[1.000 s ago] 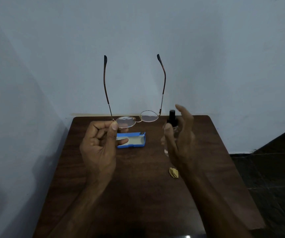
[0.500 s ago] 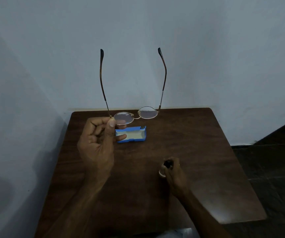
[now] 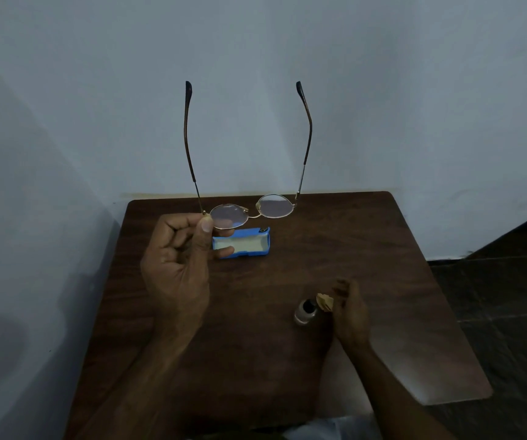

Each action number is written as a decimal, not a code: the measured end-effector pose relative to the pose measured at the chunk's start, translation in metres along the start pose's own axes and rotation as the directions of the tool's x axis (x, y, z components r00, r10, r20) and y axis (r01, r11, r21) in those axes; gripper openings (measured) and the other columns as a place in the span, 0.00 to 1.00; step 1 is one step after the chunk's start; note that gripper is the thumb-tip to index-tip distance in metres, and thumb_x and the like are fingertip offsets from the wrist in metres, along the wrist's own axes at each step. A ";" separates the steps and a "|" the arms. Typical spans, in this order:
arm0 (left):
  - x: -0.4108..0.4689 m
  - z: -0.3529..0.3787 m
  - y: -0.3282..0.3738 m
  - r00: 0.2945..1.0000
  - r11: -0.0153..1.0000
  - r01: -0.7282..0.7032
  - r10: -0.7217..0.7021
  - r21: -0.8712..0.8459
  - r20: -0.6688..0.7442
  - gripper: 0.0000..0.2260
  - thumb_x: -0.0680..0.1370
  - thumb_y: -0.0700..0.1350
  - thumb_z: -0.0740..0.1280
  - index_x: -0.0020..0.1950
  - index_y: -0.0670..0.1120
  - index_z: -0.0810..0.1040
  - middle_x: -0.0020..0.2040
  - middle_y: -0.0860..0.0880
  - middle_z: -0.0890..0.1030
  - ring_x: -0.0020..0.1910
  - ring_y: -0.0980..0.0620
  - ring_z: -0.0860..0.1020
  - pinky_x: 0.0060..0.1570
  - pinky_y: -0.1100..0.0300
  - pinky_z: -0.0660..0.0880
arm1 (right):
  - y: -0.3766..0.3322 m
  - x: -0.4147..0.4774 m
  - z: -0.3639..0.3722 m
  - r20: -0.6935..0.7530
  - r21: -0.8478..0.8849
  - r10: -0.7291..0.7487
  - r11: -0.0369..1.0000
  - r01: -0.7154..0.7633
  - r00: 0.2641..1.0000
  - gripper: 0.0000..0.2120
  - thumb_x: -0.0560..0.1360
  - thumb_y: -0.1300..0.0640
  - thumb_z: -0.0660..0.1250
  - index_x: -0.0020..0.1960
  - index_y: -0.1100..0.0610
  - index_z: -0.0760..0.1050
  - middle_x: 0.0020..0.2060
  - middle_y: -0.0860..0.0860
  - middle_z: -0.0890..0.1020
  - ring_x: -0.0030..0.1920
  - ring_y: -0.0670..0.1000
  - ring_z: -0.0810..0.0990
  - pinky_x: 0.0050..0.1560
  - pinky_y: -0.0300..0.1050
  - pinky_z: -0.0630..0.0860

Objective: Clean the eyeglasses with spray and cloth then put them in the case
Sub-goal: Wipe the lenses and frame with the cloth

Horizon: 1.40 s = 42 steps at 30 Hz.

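Nearest, the right hand (image 3: 349, 312) curls its fingers on the small folded cloth (image 3: 325, 303) and seems to pinch its right edge. The cloth is just beside the spray bottle (image 3: 306, 313) on the surface (image 3: 255, 360). Farther left, the left hand (image 3: 176, 265) pinches the eyeglasses (image 3: 274, 206) at one hinge, lenses side by side, temples upward, above the open blue case (image 3: 266, 242). The cloth must go up-left to the lenses.

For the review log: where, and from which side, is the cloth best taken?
Pinch the cloth by its raised folded edge, coming from the right, where the right hand is. The bottle stands upright close against its left, so a grip from that side would probably tip it.
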State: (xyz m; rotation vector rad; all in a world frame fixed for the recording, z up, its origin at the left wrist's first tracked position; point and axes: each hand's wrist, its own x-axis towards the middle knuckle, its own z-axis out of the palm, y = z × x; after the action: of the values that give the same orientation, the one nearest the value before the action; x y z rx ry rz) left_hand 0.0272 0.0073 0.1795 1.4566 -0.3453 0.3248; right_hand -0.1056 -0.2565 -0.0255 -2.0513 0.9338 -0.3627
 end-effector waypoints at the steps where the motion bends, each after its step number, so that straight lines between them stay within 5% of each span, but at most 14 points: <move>1: 0.000 0.000 0.000 1.000 1.000 -0.004 0.004 -0.016 0.005 0.02 0.86 0.51 0.68 0.57 0.56 0.81 0.52 0.48 0.88 0.53 0.45 0.89 0.41 0.51 0.87 | 0.003 0.007 0.000 0.008 -0.038 0.034 0.999 -0.034 0.999 0.16 0.79 0.69 0.65 0.65 0.60 0.75 0.58 0.55 0.83 0.56 0.57 0.83 0.52 0.47 0.76; 5: -0.001 -0.002 -0.001 0.999 0.999 -0.005 0.007 -0.050 0.034 0.03 0.87 0.45 0.67 0.57 0.53 0.80 0.52 0.49 0.89 0.53 0.47 0.89 0.40 0.57 0.86 | 0.008 0.023 0.002 0.112 -0.230 0.071 0.972 -0.044 0.991 0.04 0.81 0.62 0.67 0.54 0.62 0.76 0.49 0.58 0.82 0.51 0.62 0.81 0.42 0.47 0.67; 9: -0.002 -0.005 -0.001 0.999 0.998 0.003 -0.001 -0.059 0.033 0.03 0.86 0.46 0.67 0.56 0.52 0.80 0.52 0.50 0.89 0.52 0.47 0.89 0.39 0.57 0.86 | 0.008 0.022 0.012 0.194 -0.408 0.043 0.912 0.041 0.980 0.12 0.81 0.51 0.69 0.52 0.61 0.77 0.52 0.58 0.80 0.52 0.60 0.80 0.49 0.52 0.76; 16: -0.003 -0.009 -0.004 0.999 0.998 0.017 -0.015 -0.055 0.030 0.02 0.86 0.49 0.69 0.56 0.55 0.81 0.52 0.48 0.89 0.52 0.45 0.89 0.39 0.55 0.86 | 0.008 0.019 0.018 0.213 -0.434 -0.062 0.888 0.152 0.975 0.10 0.83 0.53 0.66 0.51 0.61 0.78 0.52 0.60 0.81 0.53 0.62 0.79 0.50 0.53 0.73; 20: -0.002 -0.010 -0.005 0.999 0.999 0.013 -0.011 -0.047 0.043 0.02 0.86 0.50 0.68 0.57 0.55 0.81 0.52 0.48 0.89 0.53 0.45 0.89 0.39 0.54 0.87 | -0.014 0.021 0.007 0.026 -0.130 -0.048 0.990 0.051 0.999 0.07 0.79 0.58 0.73 0.46 0.61 0.81 0.44 0.56 0.84 0.46 0.58 0.82 0.46 0.52 0.76; 24: -0.002 -0.013 -0.007 0.999 0.999 0.017 -0.015 -0.050 0.046 0.02 0.87 0.47 0.68 0.57 0.53 0.81 0.52 0.48 0.89 0.53 0.45 0.89 0.40 0.55 0.87 | -0.060 0.018 -0.015 -0.102 0.266 -0.021 0.963 0.048 0.995 0.03 0.77 0.59 0.76 0.45 0.54 0.83 0.42 0.47 0.86 0.45 0.43 0.85 0.50 0.47 0.83; 28: -0.001 -0.014 -0.008 0.999 0.998 0.024 -0.021 -0.064 0.044 0.02 0.86 0.49 0.69 0.57 0.54 0.81 0.52 0.48 0.89 0.53 0.45 0.89 0.40 0.54 0.87 | -0.101 0.019 -0.041 -0.101 0.391 -0.095 0.911 0.127 0.990 0.03 0.80 0.62 0.72 0.47 0.56 0.82 0.42 0.51 0.86 0.45 0.52 0.86 0.48 0.47 0.83; 32: 0.001 -0.013 -0.005 0.999 0.997 0.006 -0.002 -0.075 0.049 0.03 0.87 0.48 0.68 0.57 0.55 0.81 0.52 0.49 0.89 0.52 0.45 0.89 0.39 0.55 0.87 | -0.136 0.018 -0.057 -0.035 0.549 -0.038 0.834 0.051 0.999 0.05 0.81 0.63 0.68 0.48 0.56 0.80 0.43 0.51 0.86 0.45 0.53 0.86 0.42 0.52 0.85; 36: -0.001 -0.014 -0.001 0.999 0.997 0.019 -0.015 -0.080 0.047 0.03 0.87 0.48 0.68 0.57 0.53 0.81 0.51 0.48 0.89 0.52 0.45 0.89 0.38 0.54 0.87 | -0.167 0.013 -0.060 0.096 0.734 0.144 0.658 -0.168 0.985 0.05 0.83 0.61 0.67 0.49 0.59 0.79 0.49 0.58 0.83 0.48 0.58 0.85 0.39 0.49 0.85; 42: -0.007 -0.015 0.008 0.998 0.997 0.051 -0.048 -0.060 0.048 0.02 0.86 0.50 0.69 0.54 0.55 0.81 0.49 0.51 0.89 0.50 0.47 0.89 0.37 0.56 0.86 | -0.217 -0.005 -0.065 0.237 0.944 0.145 0.200 -0.263 0.961 0.15 0.84 0.63 0.63 0.68 0.71 0.72 0.66 0.69 0.79 0.63 0.65 0.83 0.59 0.58 0.84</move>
State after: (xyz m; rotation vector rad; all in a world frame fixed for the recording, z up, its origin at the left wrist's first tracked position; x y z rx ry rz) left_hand 0.0186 0.0229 0.1824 1.4122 -0.3533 0.2389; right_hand -0.0387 -0.2081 0.1856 -0.6955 0.5997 -0.5190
